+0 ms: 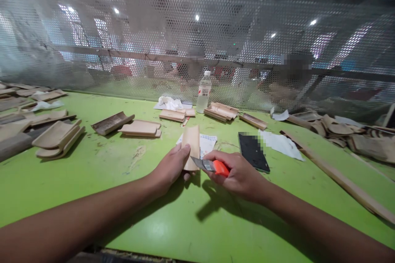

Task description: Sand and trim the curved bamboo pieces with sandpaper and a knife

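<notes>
My left hand (173,166) is closed on a pale curved bamboo piece (191,141), thumb on its face, above the green table (160,224). My right hand (234,172) grips a utility knife (219,167) with an orange handle. Its blade points left and lies at the lower right edge of the bamboo piece; whether it touches cannot be made out. Behind the bamboo piece, a printed white paper (208,143) lies on the table.
A black phone (253,152) and a torn white sheet (280,144) lie right. A bottle (204,92) stands near the perforated screen (138,37). Stacked bamboo pieces (58,139) sit left, more pieces (370,146) right, with a long strip (336,174).
</notes>
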{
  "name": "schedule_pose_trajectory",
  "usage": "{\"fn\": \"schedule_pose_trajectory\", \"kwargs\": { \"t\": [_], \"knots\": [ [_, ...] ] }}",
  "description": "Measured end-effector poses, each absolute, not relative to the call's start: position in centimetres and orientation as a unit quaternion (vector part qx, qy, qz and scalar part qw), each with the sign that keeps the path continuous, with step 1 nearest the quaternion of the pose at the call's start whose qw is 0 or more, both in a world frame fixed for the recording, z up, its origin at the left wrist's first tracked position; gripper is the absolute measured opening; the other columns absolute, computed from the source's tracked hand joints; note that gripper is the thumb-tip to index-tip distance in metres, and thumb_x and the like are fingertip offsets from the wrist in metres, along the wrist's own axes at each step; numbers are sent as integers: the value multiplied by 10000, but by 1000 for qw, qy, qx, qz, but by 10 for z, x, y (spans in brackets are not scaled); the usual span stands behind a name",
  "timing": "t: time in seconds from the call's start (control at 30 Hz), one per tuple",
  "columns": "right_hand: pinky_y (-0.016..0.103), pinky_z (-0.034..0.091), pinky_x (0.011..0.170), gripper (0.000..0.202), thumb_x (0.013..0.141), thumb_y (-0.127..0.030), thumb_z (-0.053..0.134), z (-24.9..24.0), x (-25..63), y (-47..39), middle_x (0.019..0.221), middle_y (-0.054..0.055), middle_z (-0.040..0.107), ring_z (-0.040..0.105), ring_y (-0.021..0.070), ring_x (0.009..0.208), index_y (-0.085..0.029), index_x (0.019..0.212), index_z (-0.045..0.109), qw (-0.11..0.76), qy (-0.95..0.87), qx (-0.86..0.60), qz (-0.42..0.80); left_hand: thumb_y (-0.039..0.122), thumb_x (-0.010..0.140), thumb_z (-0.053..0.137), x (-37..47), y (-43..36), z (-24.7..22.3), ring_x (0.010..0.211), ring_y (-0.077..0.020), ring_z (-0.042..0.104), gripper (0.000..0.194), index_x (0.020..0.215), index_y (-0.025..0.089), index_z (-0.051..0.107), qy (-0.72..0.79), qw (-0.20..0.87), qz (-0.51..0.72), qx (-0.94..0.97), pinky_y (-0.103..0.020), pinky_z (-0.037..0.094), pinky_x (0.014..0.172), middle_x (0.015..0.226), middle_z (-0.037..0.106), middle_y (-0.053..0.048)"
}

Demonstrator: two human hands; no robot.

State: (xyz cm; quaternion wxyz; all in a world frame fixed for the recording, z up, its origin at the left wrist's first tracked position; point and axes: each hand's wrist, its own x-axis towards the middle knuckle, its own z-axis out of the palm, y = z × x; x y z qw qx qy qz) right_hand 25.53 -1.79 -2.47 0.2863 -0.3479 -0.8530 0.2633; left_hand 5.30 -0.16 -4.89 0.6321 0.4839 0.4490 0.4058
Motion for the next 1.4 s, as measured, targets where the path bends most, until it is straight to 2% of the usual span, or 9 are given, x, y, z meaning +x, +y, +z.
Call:
{"fn": "schedule_pose_trajectory", "kwargs": {
  "t": [0.23,0.37,0.5,0.67,0.83,1.0,1.17,1.27,1.4],
  "knots": [
    [264,366,570,136,889,-232,614,-22,257,-22,711,-22,614,475,126,590,-198,1008,670,272,-843,-370,280,357,1047,404,52,2,-50,380,-98,463,315,833,171,541,445,636,407,481,-206,379,419,551,600,-20],
    [271,373,578,79,915,-277,636,-20,258,-22,714,-31,584,466,124,596,-214,960,648,276,-821,-400,299,406,1049,423,51,5,-55,417,-114,499,297,911,171,542,442,647,403,473,-211,398,425,595,623,-33],
    [286,321,537,304,955,-412,609,-21,258,-18,616,-52,451,374,118,553,-222,738,514,319,-799,-431,273,451,1040,481,51,2,-54,431,-94,465,310,965,160,554,414,648,402,497,-190,382,423,619,617,-20],
    [289,329,552,339,947,-519,618,-25,256,-13,642,-50,469,413,133,588,-220,805,543,328,-768,-482,266,355,937,703,51,-1,-46,708,-180,669,328,1157,145,579,392,677,415,464,-261,534,610,877,713,-97],
    [292,335,562,393,903,-572,672,-26,253,-12,652,-43,468,418,142,604,-220,780,547,309,-767,-488,280,402,904,745,50,-2,-42,705,-184,658,335,1044,111,653,406,658,431,464,-309,555,696,852,708,-112],
    [288,326,533,385,891,-591,675,-21,265,1,657,-33,501,420,136,572,-208,873,642,353,-727,-502,307,575,880,723,45,-5,-38,903,-264,690,496,1034,104,721,371,685,345,524,-386,557,809,1002,727,-192],
    [248,222,434,508,806,-618,762,-21,284,22,557,-113,377,286,83,435,-206,1064,616,439,-609,-491,442,643,634,889,39,-11,-28,1169,-331,624,836,1298,192,654,213,721,294,590,-441,541,939,1355,611,-207],
    [232,192,420,545,742,-608,824,-21,290,30,586,-116,381,265,57,428,-201,1029,602,444,-580,-462,502,625,570,931,40,-17,-17,1176,-330,625,1002,1416,230,568,182,740,261,593,-405,535,947,1320,629,-178],
    [229,181,427,537,741,-625,817,-18,295,30,617,-93,409,263,56,455,-193,998,628,399,-587,-471,524,683,648,858,41,-23,-10,1164,-341,642,911,1387,216,601,203,771,258,546,-393,520,960,1243,680,-163]
  ]
}}
